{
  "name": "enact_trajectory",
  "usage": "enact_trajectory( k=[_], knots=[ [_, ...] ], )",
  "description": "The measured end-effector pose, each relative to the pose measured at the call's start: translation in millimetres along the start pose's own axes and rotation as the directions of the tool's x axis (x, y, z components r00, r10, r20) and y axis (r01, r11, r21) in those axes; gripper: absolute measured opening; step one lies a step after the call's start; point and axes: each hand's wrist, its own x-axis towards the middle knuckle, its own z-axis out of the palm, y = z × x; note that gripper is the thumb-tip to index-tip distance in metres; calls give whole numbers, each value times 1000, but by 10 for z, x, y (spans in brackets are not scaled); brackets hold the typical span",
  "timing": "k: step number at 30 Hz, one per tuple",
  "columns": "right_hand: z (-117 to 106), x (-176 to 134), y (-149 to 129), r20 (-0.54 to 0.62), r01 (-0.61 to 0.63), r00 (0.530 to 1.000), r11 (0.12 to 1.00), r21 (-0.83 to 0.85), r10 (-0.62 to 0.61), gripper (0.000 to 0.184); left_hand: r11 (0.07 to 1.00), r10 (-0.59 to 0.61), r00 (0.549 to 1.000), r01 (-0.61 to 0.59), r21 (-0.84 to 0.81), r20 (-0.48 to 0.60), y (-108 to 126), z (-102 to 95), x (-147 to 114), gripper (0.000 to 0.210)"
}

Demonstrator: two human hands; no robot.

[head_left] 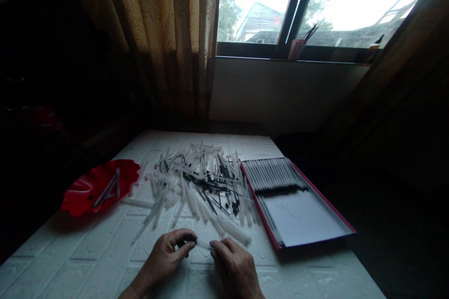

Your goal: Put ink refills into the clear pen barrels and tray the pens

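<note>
At the left of the frame I have a scalloped red dish [79,194] with a few slim clear tubes in it, resting on the white surface [101,243]. Lower centre, my left hand [168,252] pinches the left end of a clear tube [203,244] between thumb and forefinger. Just above it in the frame lies a loose pile [201,180] of clear tubes and dark slender pieces. My right hand [235,261] has its fingers closed on the tube's other end; I can't make out its thumb. I'd judge the tube thin plastic: very light, fairly stiff, smooth enough to roll or slip, and liable to bend or crack under a hard squeeze. I'd take it near the ends, lightly, keeping both hands in line. Right of centre, a shallow red-edged box [298,219] holds a neat row of dark-tipped tubes [273,173].
</note>
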Motion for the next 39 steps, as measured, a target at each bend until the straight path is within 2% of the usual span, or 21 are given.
enact_trajectory(
  k=[7,16,18,21,23,25,32,37,39],
  knots=[
    [51,-17,-2,-101,3,995,998,66,3,17,998,-37,999,37,-47,7,-87,3,-19,22],
    [24,-13,19,35,-16,999,1000,13,16,27,987,-72,997,76,-139,30,-139,-4,-23,27],
    [25,-9,17,7,-3,1000,1000,9,3,25,985,-81,996,85,-151,34,-147,-7,-26,28],
    [34,-13,18,-93,30,995,999,45,-26,23,981,-87,996,91,-172,28,-157,-8,-34,31],
    [41,-20,21,-131,34,991,996,80,-23,15,979,-88,996,89,-181,14,-161,-7,-37,33],
    [44,-23,21,-112,29,994,995,97,-18,13,978,-90,996,88,-191,1,-164,-3,-34,34],
    [44,-9,5,-124,-25,992,999,24,28,32,969,-110,994,102,-224,-25,-176,8,-18,39],
    [40,-20,47,-159,27,987,998,48,-19,24,968,-110,993,99,-231,-36,-185,6,-28,40],
    [39,-27,64,-176,46,984,996,74,-32,15,966,-113,993,100,-237,-42,-192,4,-26,41]
  ],
)
